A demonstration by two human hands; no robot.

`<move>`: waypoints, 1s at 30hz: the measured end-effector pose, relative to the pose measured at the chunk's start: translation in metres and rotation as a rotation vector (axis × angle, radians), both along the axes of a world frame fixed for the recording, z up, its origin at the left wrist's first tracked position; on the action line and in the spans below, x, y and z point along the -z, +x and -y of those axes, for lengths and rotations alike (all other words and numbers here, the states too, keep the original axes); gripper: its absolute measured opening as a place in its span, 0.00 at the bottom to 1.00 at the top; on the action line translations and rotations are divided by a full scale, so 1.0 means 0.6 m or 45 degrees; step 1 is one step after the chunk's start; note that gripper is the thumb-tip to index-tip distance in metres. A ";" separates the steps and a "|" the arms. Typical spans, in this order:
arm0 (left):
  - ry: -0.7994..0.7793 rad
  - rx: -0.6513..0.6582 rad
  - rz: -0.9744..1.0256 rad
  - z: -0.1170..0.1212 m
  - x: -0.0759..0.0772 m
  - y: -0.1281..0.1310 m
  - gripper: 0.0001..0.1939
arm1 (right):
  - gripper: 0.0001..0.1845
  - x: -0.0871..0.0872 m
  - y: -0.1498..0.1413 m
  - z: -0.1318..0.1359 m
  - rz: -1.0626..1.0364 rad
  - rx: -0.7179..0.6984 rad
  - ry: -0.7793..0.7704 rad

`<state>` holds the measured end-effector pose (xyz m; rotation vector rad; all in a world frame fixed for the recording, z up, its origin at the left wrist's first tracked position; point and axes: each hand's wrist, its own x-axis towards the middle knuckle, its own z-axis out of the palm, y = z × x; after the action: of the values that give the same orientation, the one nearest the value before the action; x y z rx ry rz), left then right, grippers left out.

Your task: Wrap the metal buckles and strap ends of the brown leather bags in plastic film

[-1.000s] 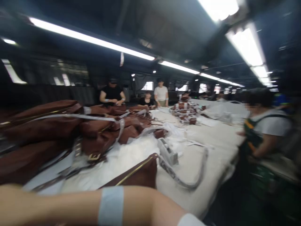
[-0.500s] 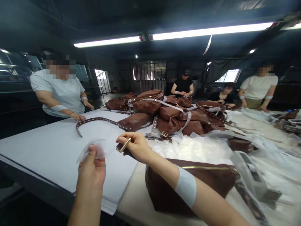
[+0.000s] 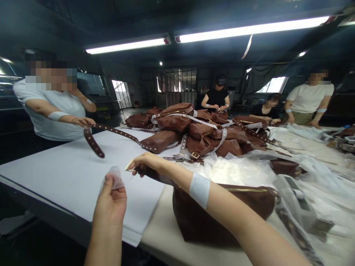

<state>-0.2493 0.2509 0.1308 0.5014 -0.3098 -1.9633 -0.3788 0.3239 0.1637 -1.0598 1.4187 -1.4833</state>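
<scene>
Pinched between the thumb and fingers of my left hand (image 3: 112,201) is a small piece of thin translucent film (image 3: 117,177). Just to its right, my right hand (image 3: 148,162) grips a brown strap (image 3: 155,175) with a gold buckle (image 3: 129,165) at its end, which points toward the film. Part of the strap is hidden behind my right hand and forearm. Under that forearm stands a brown leather bag (image 3: 205,218) with a gold zipper (image 3: 249,190) along its top.
Several brown bags (image 3: 174,125) are piled mid-table. White wrapping (image 3: 227,171) and a grey tape dispenser (image 3: 298,201) lie to the right. White sheets (image 3: 50,166) cover the left side. A co-worker (image 3: 55,107) there holds a studded strap (image 3: 119,132); other people stand or sit beyond.
My right hand has moved left with the buckle, which has turned. The film in my left hand looks more bunched. The co-worker at left has lifted the studded strap and raised the other hand.
</scene>
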 end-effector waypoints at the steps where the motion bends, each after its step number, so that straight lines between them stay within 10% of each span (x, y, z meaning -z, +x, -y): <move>1: 0.004 0.001 0.009 0.000 0.003 0.001 0.10 | 0.12 0.001 -0.001 0.003 0.033 -0.036 -0.013; 11: -0.079 0.007 0.030 0.012 0.020 -0.009 0.08 | 0.30 0.026 0.024 -0.015 0.322 0.337 -0.576; 30: -0.538 -0.020 0.216 0.011 0.035 -0.025 0.12 | 0.19 0.063 0.050 -0.004 -0.477 0.647 -0.528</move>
<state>-0.2645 0.2442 0.1096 0.3912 -0.8052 -1.7761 -0.3491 0.3261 0.1262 -1.3458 1.7788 -2.0914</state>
